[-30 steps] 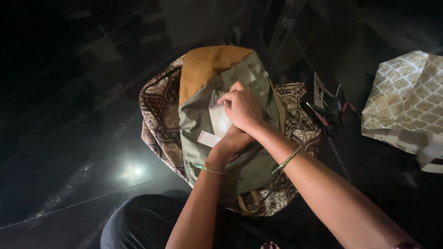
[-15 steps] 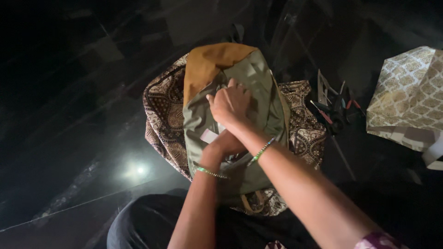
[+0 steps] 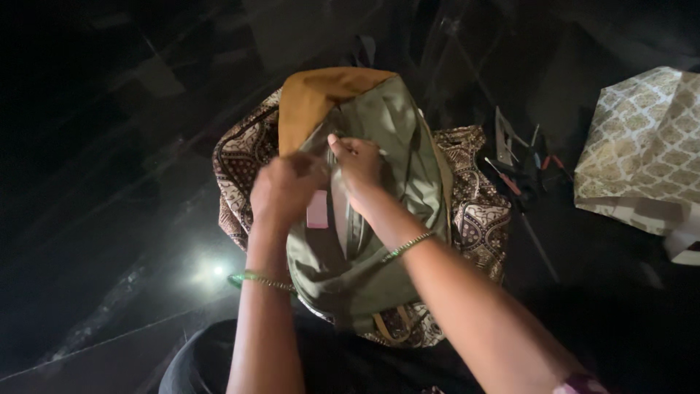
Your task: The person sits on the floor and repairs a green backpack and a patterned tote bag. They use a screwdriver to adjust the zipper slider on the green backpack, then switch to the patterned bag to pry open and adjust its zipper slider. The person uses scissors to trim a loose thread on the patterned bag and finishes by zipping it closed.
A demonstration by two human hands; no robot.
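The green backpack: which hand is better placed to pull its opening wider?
Probably the right hand. Its fingers are already at the edge of the opening on the green backpack. The left hand is beside it and appears to hold a pink tag, so it is less free.

Olive-green backpack [image 3: 379, 219] with mustard-brown top panel lies on a brown patterned cloth [image 3: 477, 211] on a dark glossy floor [image 3: 109, 182]. Left hand [image 3: 286, 191] grips the bag's front edge, next to a small pink tag [image 3: 318, 209]. Right hand [image 3: 359, 169] pinches the fabric just beside it, fingers curled; possibly on a zipper, too dim to tell. Beaded bracelets on both wrists. Small hand tools [image 3: 521, 164] lie right of the cloth. Patterned white-gold paper bag [image 3: 642, 153] sits at the far right.
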